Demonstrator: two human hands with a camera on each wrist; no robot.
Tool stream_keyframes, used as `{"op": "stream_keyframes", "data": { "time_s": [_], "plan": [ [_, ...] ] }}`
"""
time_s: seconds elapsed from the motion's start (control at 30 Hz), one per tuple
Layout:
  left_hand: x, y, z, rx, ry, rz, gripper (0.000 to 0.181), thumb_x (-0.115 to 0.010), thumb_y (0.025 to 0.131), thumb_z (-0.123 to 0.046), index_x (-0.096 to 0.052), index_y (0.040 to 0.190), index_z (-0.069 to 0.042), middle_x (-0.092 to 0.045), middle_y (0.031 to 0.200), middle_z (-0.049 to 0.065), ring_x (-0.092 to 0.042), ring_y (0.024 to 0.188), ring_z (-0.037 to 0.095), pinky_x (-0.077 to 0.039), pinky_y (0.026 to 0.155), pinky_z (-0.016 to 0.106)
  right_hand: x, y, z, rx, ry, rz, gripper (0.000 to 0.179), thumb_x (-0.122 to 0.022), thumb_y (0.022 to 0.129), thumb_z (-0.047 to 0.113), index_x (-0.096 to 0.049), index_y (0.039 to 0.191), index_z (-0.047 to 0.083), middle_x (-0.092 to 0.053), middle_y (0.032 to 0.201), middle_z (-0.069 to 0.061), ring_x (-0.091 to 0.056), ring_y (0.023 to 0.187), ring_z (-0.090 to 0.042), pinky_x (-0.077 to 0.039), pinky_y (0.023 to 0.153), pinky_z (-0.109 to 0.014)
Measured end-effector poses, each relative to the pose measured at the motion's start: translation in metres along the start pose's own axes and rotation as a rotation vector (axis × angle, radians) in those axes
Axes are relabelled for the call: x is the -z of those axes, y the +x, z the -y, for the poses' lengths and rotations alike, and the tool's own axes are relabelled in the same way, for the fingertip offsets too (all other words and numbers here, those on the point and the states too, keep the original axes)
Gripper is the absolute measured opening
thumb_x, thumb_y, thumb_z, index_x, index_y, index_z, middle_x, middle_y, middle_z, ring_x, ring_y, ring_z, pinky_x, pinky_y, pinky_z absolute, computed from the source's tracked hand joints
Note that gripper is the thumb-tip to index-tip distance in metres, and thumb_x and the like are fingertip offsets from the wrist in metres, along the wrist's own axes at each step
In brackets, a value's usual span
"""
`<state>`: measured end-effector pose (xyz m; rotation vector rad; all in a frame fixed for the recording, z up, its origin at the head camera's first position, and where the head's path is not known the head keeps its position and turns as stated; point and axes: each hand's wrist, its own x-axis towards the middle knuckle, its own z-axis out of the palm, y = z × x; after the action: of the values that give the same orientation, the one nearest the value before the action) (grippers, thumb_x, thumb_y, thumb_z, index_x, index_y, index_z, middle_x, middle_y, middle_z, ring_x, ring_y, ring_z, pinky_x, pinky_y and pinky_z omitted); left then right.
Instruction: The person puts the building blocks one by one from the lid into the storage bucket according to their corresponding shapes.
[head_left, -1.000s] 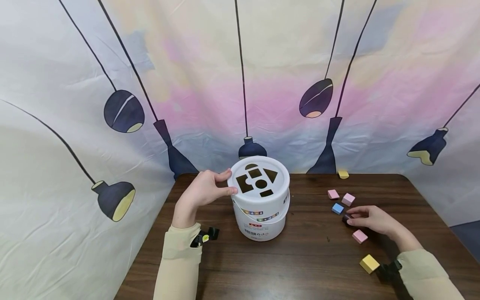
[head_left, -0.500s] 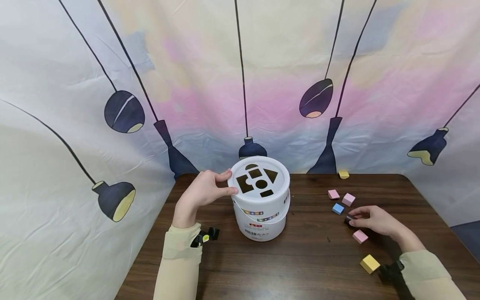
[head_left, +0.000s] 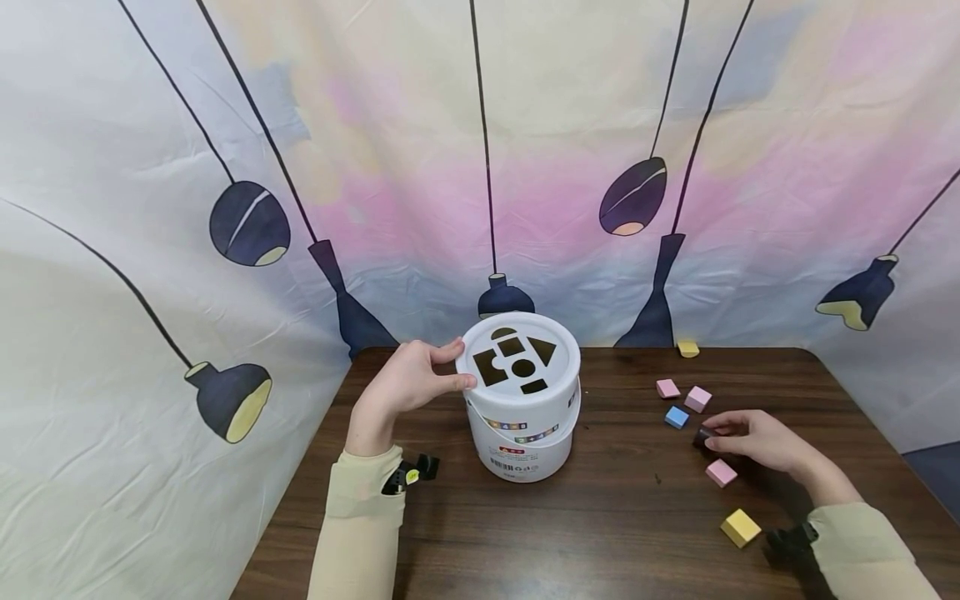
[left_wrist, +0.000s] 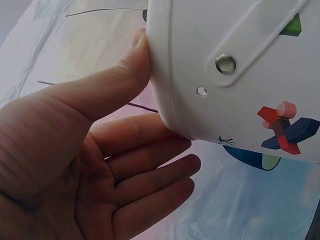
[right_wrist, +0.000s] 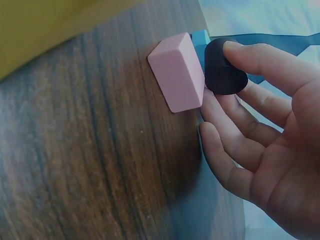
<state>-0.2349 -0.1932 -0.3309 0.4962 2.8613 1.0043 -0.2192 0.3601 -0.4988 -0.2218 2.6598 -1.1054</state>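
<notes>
The fingers of my right hand (head_left: 757, 440) pinch a black cylinder block (right_wrist: 223, 70) between thumb and fingertips, close over the right part of the table. Just in front of that hand lies a pink block (head_left: 722, 473), seen large beside the cylinder in the right wrist view. My left hand (head_left: 408, 375) touches the left rim of a white lidded bucket (head_left: 522, 458), its thumb and fingers spread along the edge. In the left wrist view those fingers (left_wrist: 155, 175) are nearly straight. Several shaped holes, among them a circle, triangle and square, pierce the lid (head_left: 566, 379).
On the wooden table (head_left: 600, 533) lie a blue block (head_left: 677, 417), two more pink blocks (head_left: 698, 399) and a yellow block (head_left: 741, 528) near the right wrist. Another yellow block (head_left: 687, 349) sits at the far edge. A printed curtain (head_left: 420, 167) hangs behind.
My right hand has shifted slightly to the right with the black cylinder block between its fingers. The left hand and the bucket look unmoved.
</notes>
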Motion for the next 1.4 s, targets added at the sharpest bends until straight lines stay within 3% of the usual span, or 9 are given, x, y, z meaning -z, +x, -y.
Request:
{"op": "stream_keyframes", "data": {
  "time_s": [0.53, 0.83, 1.1, 1.4],
  "plan": [
    [0.000, 0.000, 0.002, -0.012, 0.010, 0.001, 0.072, -0.087, 0.091, -0.044, -0.061, 0.149, -0.011, -0.058, 0.152, 0.002, -0.041, 0.151, 0.031, -0.042, 0.119, 0.052, 0.004, -0.005, 0.000, 0.030, 0.092, -0.011, 0.050, -0.077, 0.101, 0.027, -0.066, 0.136, -0.007, -0.073, 0.121, -0.014, -0.066, 0.098, -0.015, -0.058, 0.080, -0.026],
    [0.001, -0.003, 0.000, -0.019, 0.007, -0.001, 0.071, -0.087, 0.091, -0.044, -0.061, 0.149, -0.010, -0.058, 0.152, 0.002, -0.041, 0.151, 0.032, -0.042, 0.119, 0.052, 0.005, -0.008, 0.003, 0.018, 0.122, -0.058, 0.047, -0.076, 0.102, 0.026, -0.064, 0.134, -0.006, -0.071, 0.118, -0.013, -0.068, 0.097, -0.018, -0.059, 0.079, -0.029],
    [0.001, -0.002, -0.001, -0.019, 0.012, 0.000, 0.071, -0.087, 0.091, -0.044, -0.061, 0.149, -0.010, -0.058, 0.152, 0.002, -0.042, 0.151, 0.032, -0.043, 0.119, 0.052, 0.008, -0.010, 0.013, 0.040, 0.143, -0.093, 0.049, -0.076, 0.102, 0.028, -0.066, 0.137, -0.004, -0.072, 0.122, -0.015, -0.066, 0.097, -0.011, -0.060, 0.079, -0.032],
    [0.001, -0.002, 0.000, -0.017, 0.014, 0.002, 0.073, -0.087, 0.091, -0.045, -0.061, 0.149, -0.010, -0.058, 0.152, 0.002, -0.041, 0.151, 0.033, -0.043, 0.118, 0.053, 0.008, -0.009, 0.024, 0.029, 0.122, -0.154, 0.054, -0.074, 0.104, 0.036, -0.065, 0.138, -0.004, -0.070, 0.126, -0.018, -0.065, 0.100, -0.013, -0.058, 0.080, -0.028]
  ]
}}
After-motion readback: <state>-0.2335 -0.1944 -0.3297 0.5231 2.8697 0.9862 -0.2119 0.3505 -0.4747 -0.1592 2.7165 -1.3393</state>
